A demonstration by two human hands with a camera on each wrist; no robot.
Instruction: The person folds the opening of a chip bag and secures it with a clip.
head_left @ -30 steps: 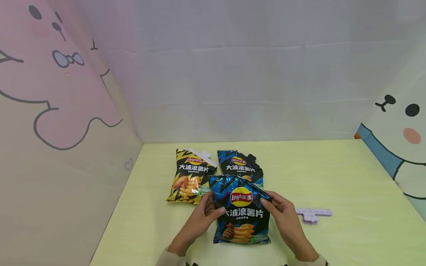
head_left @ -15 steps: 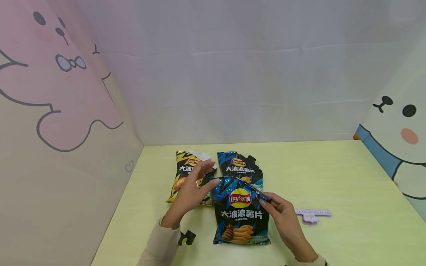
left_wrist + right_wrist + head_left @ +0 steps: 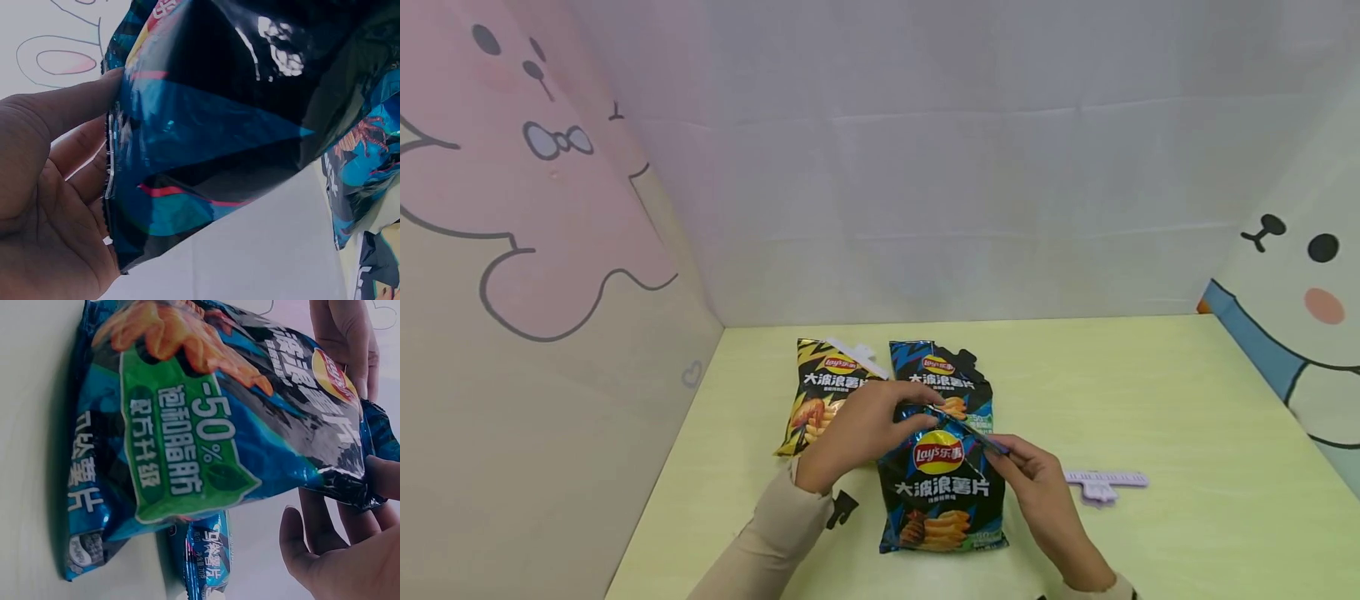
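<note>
A blue and black bag of potato chips (image 3: 943, 492) stands near the front, printed side toward me. My left hand (image 3: 865, 425) reaches across its upper left corner and pinches the top edge. In the left wrist view, the thumb (image 3: 78, 103) lies on the printed face of the bag, with fingers behind the crimped seam. My right hand (image 3: 1037, 479) pinches the upper right corner, thumb in front. The top edge slants down to the right between both hands. In the right wrist view, the bag's lower front (image 3: 187, 444) fills much of the picture.
Behind lie a yellow chip bag (image 3: 816, 408) with a white clip (image 3: 867, 358) across its corner, and another blue chip bag (image 3: 917, 362) with a black clip (image 3: 966, 364). A lilac clip (image 3: 1105, 481) lies to the right of my right hand on the pale yellow table (image 3: 1187, 400).
My left hand let go of the bag's left side, rose past the corner, and now pinches the top edge further right. The right hand kept its grip on the corner. The top edge has flattened.
</note>
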